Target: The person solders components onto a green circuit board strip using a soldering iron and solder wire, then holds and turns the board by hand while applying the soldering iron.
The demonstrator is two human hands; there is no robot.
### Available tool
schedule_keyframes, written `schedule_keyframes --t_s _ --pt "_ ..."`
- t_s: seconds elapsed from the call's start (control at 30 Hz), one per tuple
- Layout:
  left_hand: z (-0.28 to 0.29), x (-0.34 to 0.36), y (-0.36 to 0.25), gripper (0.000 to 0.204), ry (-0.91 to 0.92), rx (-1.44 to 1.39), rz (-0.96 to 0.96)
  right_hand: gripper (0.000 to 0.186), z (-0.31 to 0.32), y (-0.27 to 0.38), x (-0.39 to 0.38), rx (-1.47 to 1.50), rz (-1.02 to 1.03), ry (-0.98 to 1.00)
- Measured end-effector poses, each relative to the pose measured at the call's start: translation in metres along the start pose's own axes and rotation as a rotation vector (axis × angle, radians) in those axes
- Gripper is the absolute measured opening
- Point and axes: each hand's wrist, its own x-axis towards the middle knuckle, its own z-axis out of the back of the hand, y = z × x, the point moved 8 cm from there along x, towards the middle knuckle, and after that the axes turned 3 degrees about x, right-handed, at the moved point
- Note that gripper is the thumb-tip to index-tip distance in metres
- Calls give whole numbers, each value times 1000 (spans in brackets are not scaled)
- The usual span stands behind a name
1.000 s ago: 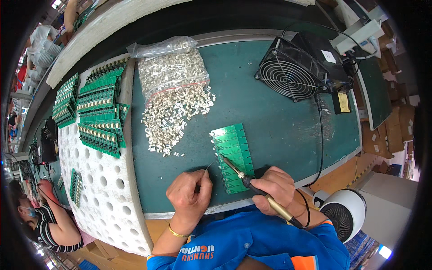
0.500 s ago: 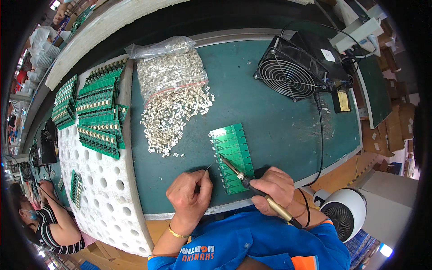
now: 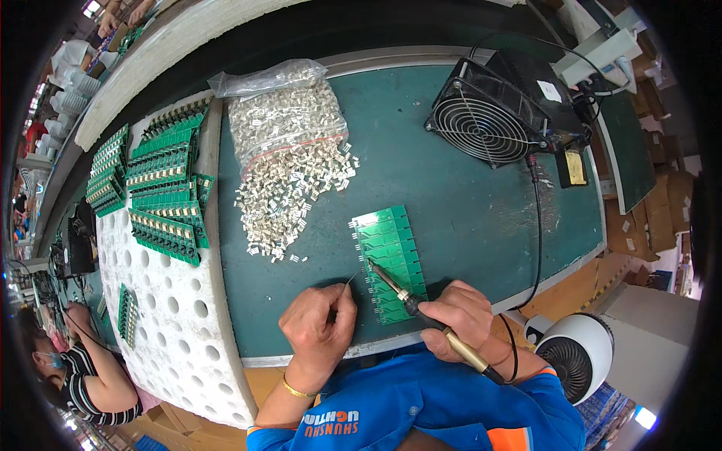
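Observation:
My right hand [image 3: 459,319] is closed around the handle of a soldering iron [image 3: 410,303], whose tip rests at the left edge of a green circuit board [image 3: 389,259]. The board lies flat on the green bench, with small white connectors and their pins sticking out along its left side. My left hand [image 3: 320,322] pinches a thin solder wire [image 3: 351,277] between thumb and forefinger. The wire's end points up toward the iron's tip, and whether the two touch is too small to tell.
A plastic bag of small white connectors [image 3: 289,124] spills onto the bench beyond my left hand. Finished-looking green boards [image 3: 162,177] are stacked on a white foam sheet [image 3: 180,323] with holes. A black fan [image 3: 485,124] stands at the back right. A person [image 3: 90,368] sits at far left.
Almost nothing differs. My left hand has shifted very slightly to the right with the solder wire; the iron's tip stays at the board's left edge.

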Motion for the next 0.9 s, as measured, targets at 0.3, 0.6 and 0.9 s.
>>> schedule_keyframes --t_s 0.3,0.6,0.9 --pt "1 -1 1 11 -15 -14 12 29 6 1 -2 -23 8 14" --pt "5 -3 7 13 -31 -25 111 27 15 -11 2 93 -100 -76" --pt "4 -5 16 12 -56 -54 176 23 8 -16 7 115 -73 -50"
